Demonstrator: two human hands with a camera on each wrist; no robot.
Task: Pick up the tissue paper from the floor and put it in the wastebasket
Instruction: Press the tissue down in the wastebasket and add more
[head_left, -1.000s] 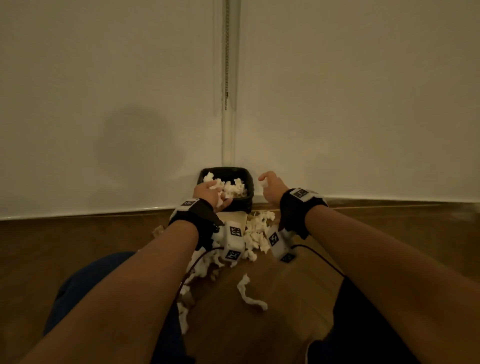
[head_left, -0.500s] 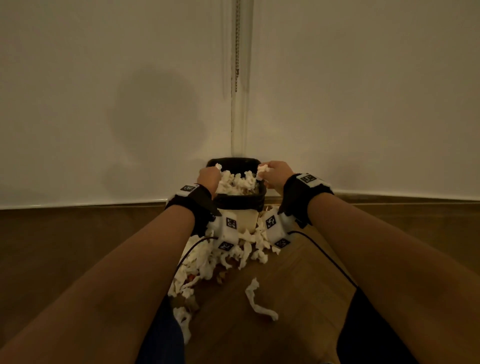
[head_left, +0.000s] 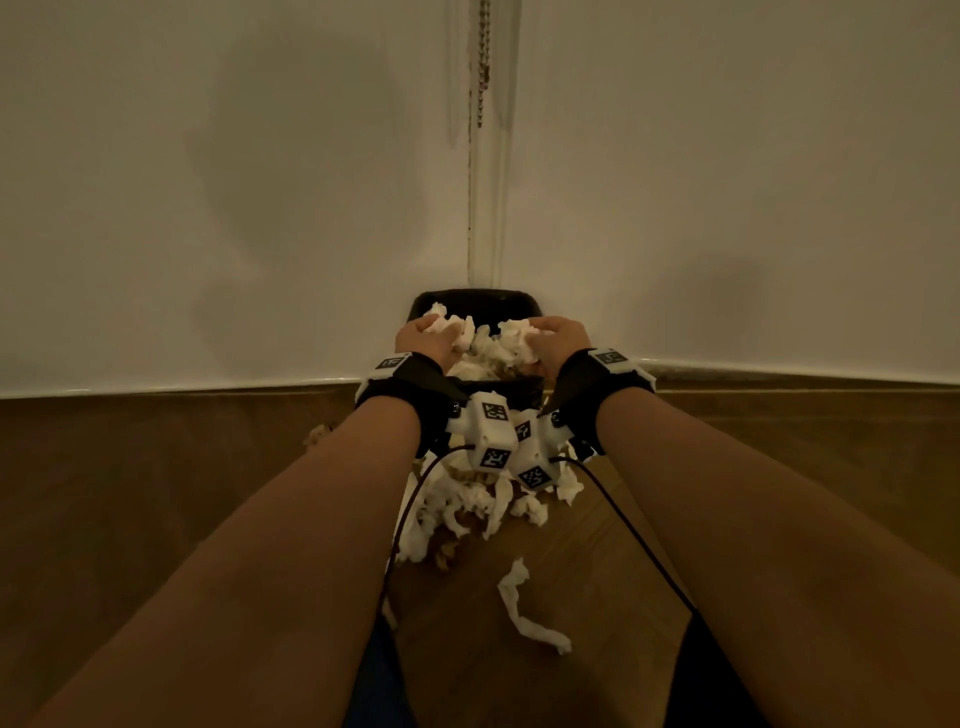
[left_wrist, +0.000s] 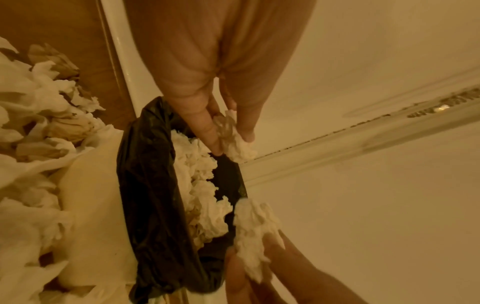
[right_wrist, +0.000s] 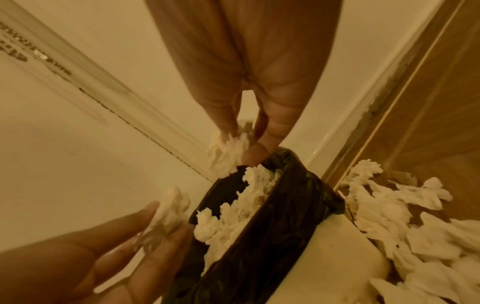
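Against wall, wastebasket (head_left: 475, 301) brims with tissue paper (head_left: 488, 353).

both hands (head_left: 423, 340) (head_left: 558, 338) clutching white crumpled tissue wads (head_left: 488, 343) | over black-lined wastebasket (head_left: 475, 301) | more tissue scraps (head_left: 467, 509) on wooden floor (head_left: 156, 467)

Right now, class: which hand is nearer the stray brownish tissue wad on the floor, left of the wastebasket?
Left. The left hand pinches tissue over the wastebasket on the side of the stray wad; the right hand pinches another piece over the opposite side.
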